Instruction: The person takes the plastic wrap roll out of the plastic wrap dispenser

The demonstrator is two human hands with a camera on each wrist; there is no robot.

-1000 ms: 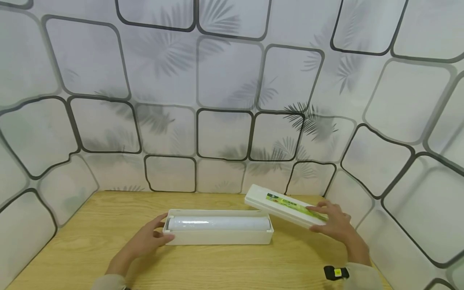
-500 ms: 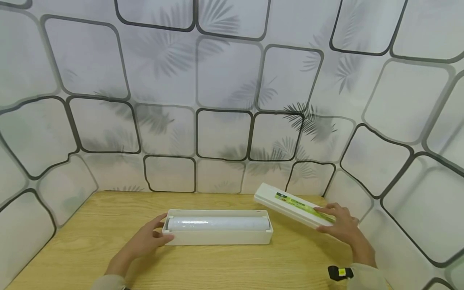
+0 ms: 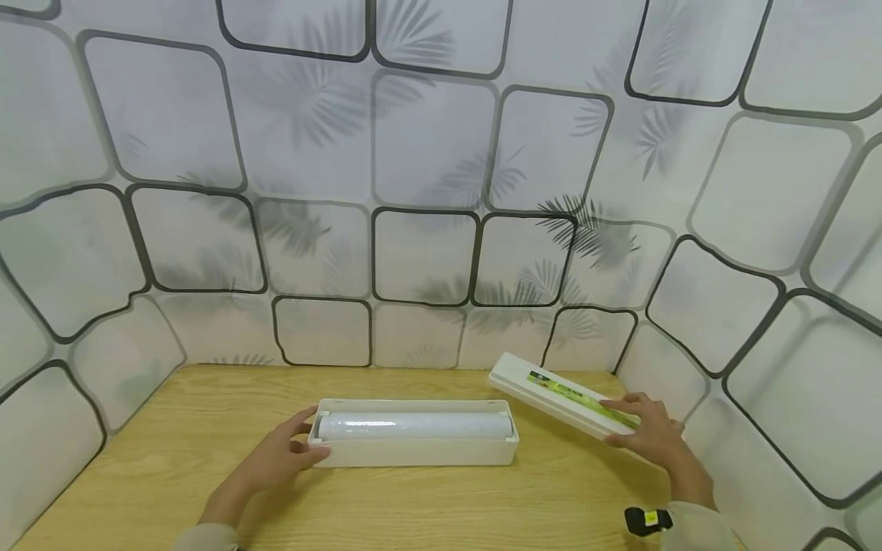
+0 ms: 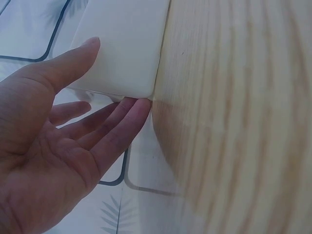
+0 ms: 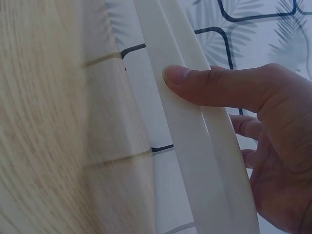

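Note:
A long white plastic cling film box (image 3: 413, 453) stands uncovered on the table, a shiny roll of cling film (image 3: 416, 425) lying lengthwise inside. My left hand (image 3: 272, 455) grips the box's left end; in the left wrist view its thumb presses the front wall and the fingers reach round the end. To the right, my right hand (image 3: 651, 432) holds the white lid (image 3: 520, 379), which bears a green and yellow label. The lid slants, far end to the left and back, raised off the table. The right wrist view shows the thumb flat on the lid's side (image 5: 195, 146), fingers behind.
The wooden table (image 3: 386, 509) meets a patterned wall covering (image 3: 427, 252) of rounded squares and leaves at the back and on both sides. A black band with a yellow patch (image 3: 648, 520) is at the right wrist, by the sleeve.
My right hand has carried the lid a short way right, away from the box, then slightly down. The left hand and the box have stayed in place.

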